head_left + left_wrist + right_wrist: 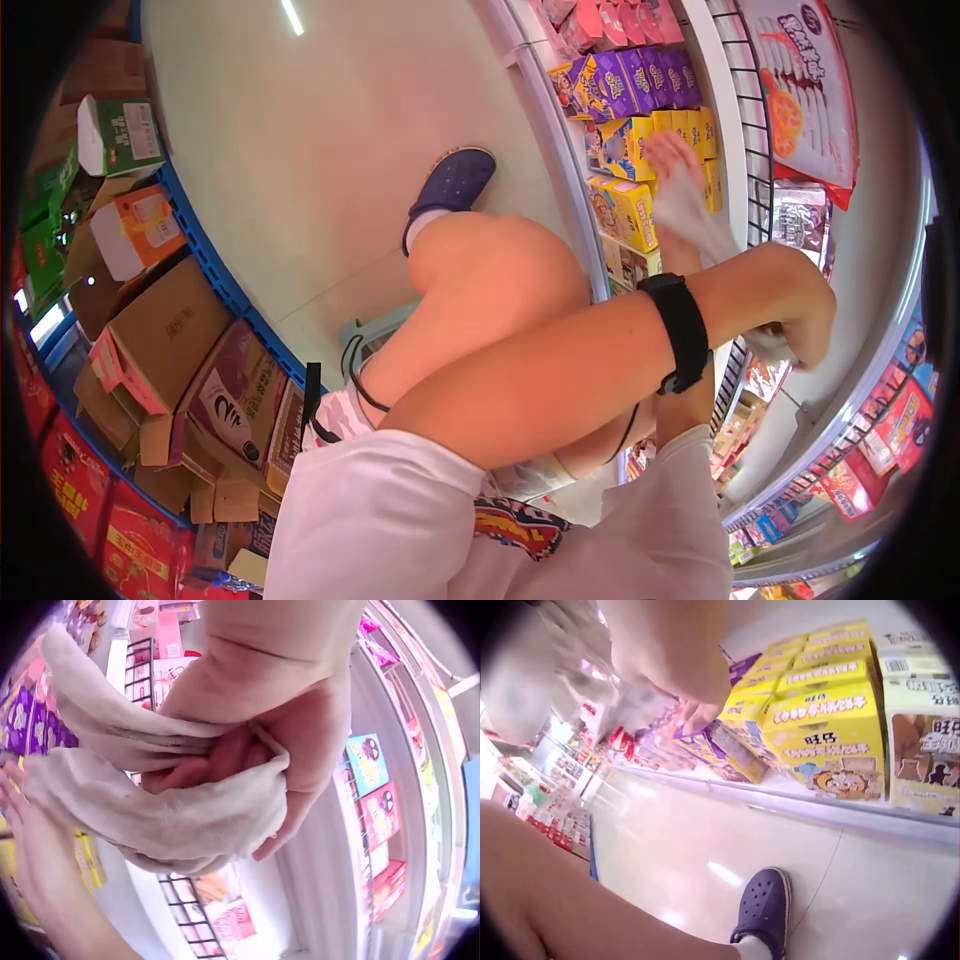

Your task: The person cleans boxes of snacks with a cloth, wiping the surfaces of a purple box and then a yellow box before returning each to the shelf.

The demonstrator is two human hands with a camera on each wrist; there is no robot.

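Note:
A pale grey-beige cloth (172, 817) hangs in folds from my left hand (315, 742), whose fingers are curled into it. In the head view that left hand (805, 310) is at the right, past a black wrist strap (683, 335). My right hand (675, 165) reaches over the yellow boxes (625, 145) on the low shelf, its fingers stretched out. Part of the cloth (690, 215) overlaps the back of it. In the right wrist view the right fingers (697, 714) are at the top of a purple-and-yellow box (724, 750).
Purple boxes (640, 80) stand beside the yellow ones. A black wire rack (757, 120) borders the upper shelf, with a large white packet (805, 90) behind it. Opened cardboard boxes (165, 330) fill a blue-edged shelf on the left. My foot in a dark clog (455, 185) is on the pale floor.

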